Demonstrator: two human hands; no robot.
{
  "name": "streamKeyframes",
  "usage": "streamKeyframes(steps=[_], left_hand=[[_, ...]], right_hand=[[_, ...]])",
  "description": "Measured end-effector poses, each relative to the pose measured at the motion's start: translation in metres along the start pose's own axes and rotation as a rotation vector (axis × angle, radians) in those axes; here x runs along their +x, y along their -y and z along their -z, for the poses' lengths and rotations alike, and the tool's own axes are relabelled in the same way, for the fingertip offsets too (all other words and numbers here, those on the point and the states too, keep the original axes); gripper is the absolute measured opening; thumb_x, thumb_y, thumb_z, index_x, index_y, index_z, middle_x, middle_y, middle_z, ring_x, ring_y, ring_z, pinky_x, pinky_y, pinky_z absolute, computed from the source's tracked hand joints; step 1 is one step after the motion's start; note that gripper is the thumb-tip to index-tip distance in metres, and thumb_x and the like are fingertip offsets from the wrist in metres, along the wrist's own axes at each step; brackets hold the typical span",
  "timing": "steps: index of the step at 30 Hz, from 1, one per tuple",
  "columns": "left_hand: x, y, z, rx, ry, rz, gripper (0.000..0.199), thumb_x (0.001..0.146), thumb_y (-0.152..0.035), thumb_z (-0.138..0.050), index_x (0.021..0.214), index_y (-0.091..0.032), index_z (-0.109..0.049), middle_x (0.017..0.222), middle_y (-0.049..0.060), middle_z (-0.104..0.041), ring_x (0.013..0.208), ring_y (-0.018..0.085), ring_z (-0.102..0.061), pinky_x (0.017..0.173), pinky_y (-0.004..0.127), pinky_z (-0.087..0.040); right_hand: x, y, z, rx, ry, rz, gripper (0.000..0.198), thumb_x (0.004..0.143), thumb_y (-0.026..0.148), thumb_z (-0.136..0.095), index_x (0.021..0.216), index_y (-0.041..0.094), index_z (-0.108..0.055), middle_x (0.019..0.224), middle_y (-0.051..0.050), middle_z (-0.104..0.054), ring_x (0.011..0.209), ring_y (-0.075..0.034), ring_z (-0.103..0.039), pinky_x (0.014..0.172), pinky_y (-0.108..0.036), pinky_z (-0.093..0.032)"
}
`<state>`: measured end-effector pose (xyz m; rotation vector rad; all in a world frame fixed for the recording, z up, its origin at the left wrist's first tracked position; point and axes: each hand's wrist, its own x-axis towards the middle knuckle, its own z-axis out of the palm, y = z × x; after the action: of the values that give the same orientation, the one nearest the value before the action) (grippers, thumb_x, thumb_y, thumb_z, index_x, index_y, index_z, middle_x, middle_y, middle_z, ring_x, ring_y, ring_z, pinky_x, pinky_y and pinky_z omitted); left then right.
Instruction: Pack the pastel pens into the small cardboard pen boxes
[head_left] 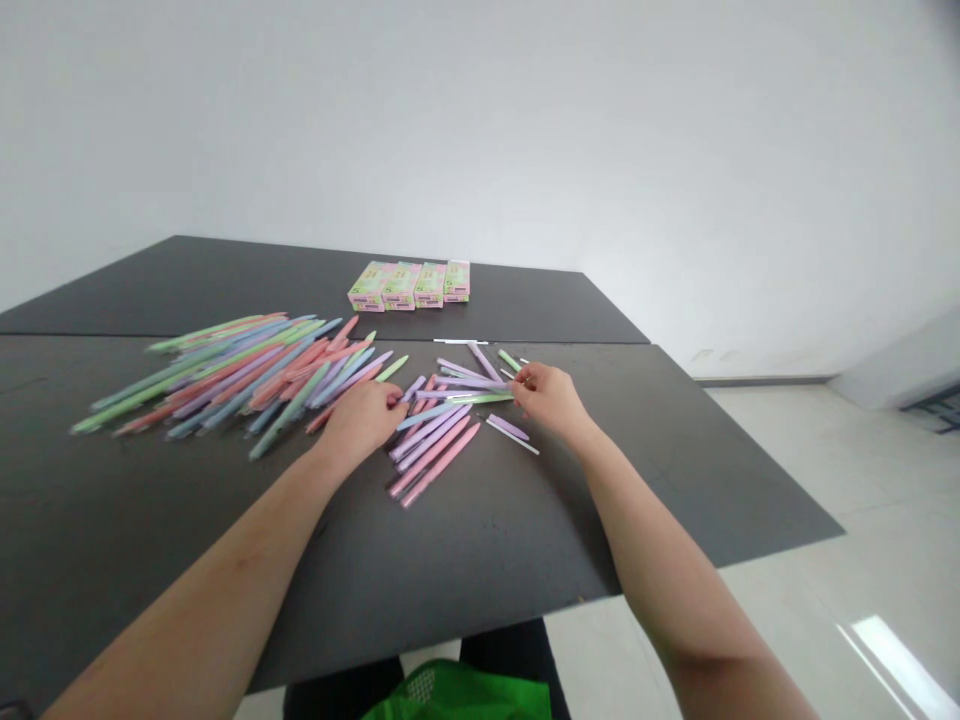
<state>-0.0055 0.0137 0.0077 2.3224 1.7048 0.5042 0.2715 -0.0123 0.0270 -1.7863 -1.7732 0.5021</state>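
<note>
My left hand (pixel 364 418) is closed, with fingertips around the end of a short purple pen part (pixel 412 389). My right hand (pixel 551 396) is closed at the right end of a light green pen (pixel 484 398) and a purple pen (pixel 472 382); the fingers partly hide which of them it grips. Between the hands lies a loose cluster of purple, pink and blue pens. Two pink pens (pixel 441 463) rest side by side at its near edge. By my right hand lie a thin white refill (pixel 513 436) and a short purple piece (pixel 508 427).
A large pile of pastel pens (pixel 232 375) spreads across the left of the dark table (pixel 480 560). Several pink-and-green boxes (pixel 399 288) stand in a row toward the back. White sticks (pixel 460 341) lie near the table seam. A white wall rises behind.
</note>
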Motion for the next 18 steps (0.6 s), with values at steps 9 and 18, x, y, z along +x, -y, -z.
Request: streamKeyframes(steps=[9,18], left_hand=[[0.001,0.005,-0.005,0.079,-0.046,0.055,0.022,0.080,-0.032,-0.047,0.081,-0.020,-0.065,0.080,0.009,-0.072,0.080,0.027,-0.068,0.073,0.033,-0.049],[0.002,-0.001,-0.005,-0.146,-0.155,0.108,0.032,0.087,-0.035,-0.045,0.107,-0.015,-0.061,0.104,0.014,-0.071,0.101,0.029,-0.065,0.091,0.040,-0.048]], right_hand=[[-0.008,0.000,-0.004,-0.220,0.293,0.183,0.009,0.074,0.028,-0.069,0.070,0.020,-0.071,0.072,-0.005,-0.071,0.065,-0.018,-0.061,0.057,-0.027,-0.038],[-0.009,0.004,-0.006,-0.210,0.249,0.181,0.011,0.073,0.025,-0.066,0.065,0.019,-0.062,0.067,-0.004,-0.066,0.062,-0.016,-0.057,0.057,-0.027,-0.036]])
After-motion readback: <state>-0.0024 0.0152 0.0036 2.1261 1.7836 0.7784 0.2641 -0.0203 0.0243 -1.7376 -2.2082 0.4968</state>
